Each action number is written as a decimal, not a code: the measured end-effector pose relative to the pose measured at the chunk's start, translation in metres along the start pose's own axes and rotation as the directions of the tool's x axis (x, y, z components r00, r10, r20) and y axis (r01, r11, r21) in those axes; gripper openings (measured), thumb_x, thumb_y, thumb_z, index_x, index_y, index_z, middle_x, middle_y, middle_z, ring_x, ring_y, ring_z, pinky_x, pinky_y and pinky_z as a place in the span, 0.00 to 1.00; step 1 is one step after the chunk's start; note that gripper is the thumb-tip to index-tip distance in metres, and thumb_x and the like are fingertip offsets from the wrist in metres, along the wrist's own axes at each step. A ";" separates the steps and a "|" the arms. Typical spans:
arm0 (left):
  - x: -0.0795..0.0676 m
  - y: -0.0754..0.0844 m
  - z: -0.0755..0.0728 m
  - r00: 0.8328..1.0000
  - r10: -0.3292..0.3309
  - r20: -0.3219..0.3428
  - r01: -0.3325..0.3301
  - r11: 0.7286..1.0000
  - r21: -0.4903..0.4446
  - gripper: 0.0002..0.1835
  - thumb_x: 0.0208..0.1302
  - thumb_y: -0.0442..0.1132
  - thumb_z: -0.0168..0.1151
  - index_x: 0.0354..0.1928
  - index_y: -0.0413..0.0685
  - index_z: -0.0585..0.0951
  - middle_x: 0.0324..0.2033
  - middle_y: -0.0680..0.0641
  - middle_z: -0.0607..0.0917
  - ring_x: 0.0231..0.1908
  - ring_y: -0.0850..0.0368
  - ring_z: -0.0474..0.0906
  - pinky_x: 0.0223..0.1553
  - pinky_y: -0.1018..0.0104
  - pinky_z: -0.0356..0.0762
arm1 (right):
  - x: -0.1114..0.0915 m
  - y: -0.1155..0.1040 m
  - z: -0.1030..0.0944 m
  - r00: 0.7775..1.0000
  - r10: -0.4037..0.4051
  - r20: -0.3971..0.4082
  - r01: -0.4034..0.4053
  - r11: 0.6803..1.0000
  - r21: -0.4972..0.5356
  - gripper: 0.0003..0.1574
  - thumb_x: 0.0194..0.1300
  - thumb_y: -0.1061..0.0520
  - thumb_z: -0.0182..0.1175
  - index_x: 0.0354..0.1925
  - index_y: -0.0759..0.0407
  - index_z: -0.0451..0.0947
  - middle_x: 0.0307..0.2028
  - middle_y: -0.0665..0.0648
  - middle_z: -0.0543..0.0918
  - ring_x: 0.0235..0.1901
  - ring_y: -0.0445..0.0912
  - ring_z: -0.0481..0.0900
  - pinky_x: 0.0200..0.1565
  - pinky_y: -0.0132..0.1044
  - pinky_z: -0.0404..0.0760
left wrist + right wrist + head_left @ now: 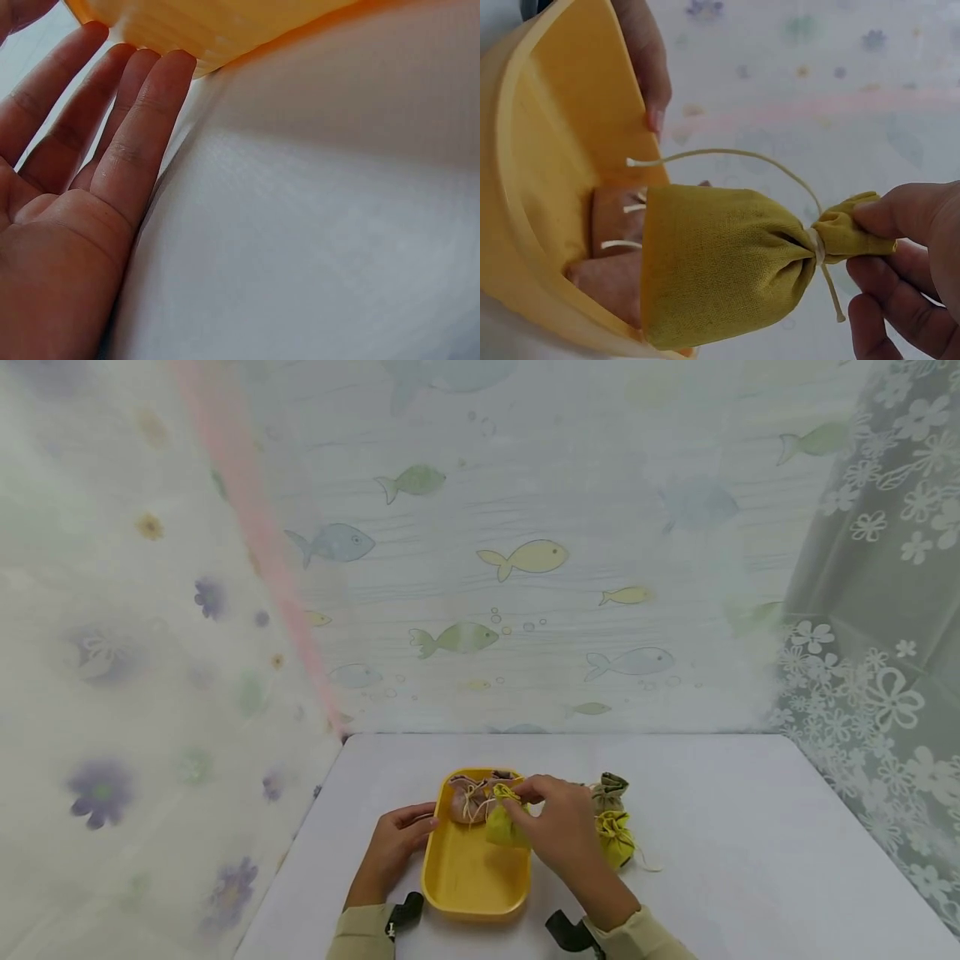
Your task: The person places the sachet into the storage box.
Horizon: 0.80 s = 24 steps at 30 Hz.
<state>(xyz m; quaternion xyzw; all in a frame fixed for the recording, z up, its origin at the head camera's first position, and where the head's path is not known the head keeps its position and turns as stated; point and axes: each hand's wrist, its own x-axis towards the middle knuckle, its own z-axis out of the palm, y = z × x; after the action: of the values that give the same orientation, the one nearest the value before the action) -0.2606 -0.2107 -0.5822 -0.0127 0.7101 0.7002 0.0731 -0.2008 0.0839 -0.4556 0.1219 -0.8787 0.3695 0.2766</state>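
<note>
My right hand (566,827) pinches the gathered neck of a yellow-green drawstring pouch (506,829) between thumb and fingers. In the right wrist view the pouch (724,266) is tied with a pale cord, its loose ends hanging free. It is held over the right side of a yellow tray (474,889). Brownish-pink drawstring pouches (467,806) lie at the tray's far end, partly hidden by the held pouch. My left hand (396,852) touches the tray's left side; in the left wrist view its fingers (124,154) are nearly straight, with tips against the tray wall.
Right of the tray, partly behind my right hand, sit another yellow-green pouch (617,842) and an olive-brown pouch (611,792). They stand on a white table (750,860). Patterned curtains (540,635) hang behind the table and at both sides.
</note>
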 end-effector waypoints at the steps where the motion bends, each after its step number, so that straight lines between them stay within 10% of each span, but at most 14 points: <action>1: 0.000 0.000 0.000 1.000 0.000 -0.001 0.000 1.000 0.001 0.32 0.57 0.51 0.78 0.61 0.43 0.84 0.58 0.41 0.85 0.54 0.52 0.86 0.52 0.62 0.87 | 0.001 0.000 0.002 1.000 -0.004 0.004 0.004 1.000 0.005 0.09 0.57 0.46 0.78 0.35 0.42 0.88 0.28 0.38 0.87 0.30 0.37 0.85 0.52 0.57 0.80; 11: 0.000 -0.001 0.001 1.000 0.010 -0.008 -0.010 1.000 0.003 0.29 0.59 0.49 0.77 0.59 0.42 0.84 0.57 0.41 0.86 0.52 0.53 0.86 0.51 0.63 0.87 | 0.004 -0.005 0.020 1.000 -0.027 0.009 0.027 1.000 -0.010 0.08 0.57 0.45 0.78 0.34 0.42 0.89 0.28 0.39 0.88 0.28 0.35 0.84 0.46 0.50 0.81; 20: 0.000 0.000 0.000 1.000 0.010 -0.007 -0.010 1.000 0.008 0.31 0.58 0.52 0.78 0.59 0.43 0.84 0.58 0.41 0.86 0.54 0.52 0.86 0.52 0.62 0.87 | 0.005 -0.007 0.038 0.985 0.095 0.141 -0.101 0.994 0.038 0.06 0.59 0.42 0.76 0.33 0.36 0.88 0.30 0.34 0.86 0.31 0.33 0.81 0.60 0.64 0.72; 24: 0.000 -0.001 0.000 1.000 0.008 -0.005 -0.007 1.000 0.010 0.30 0.58 0.51 0.77 0.59 0.42 0.84 0.58 0.41 0.86 0.55 0.52 0.86 0.52 0.62 0.87 | 0.004 -0.007 0.043 0.978 0.112 0.178 -0.121 0.992 0.036 0.06 0.59 0.42 0.76 0.33 0.37 0.88 0.30 0.34 0.86 0.31 0.31 0.80 0.53 0.49 0.81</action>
<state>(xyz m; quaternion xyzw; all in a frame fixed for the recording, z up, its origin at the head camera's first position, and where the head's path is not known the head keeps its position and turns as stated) -0.2606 -0.2107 -0.5830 -0.0115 0.7138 0.6968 0.0687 -0.2184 0.0482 -0.4737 0.1087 -0.8964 0.3934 0.1730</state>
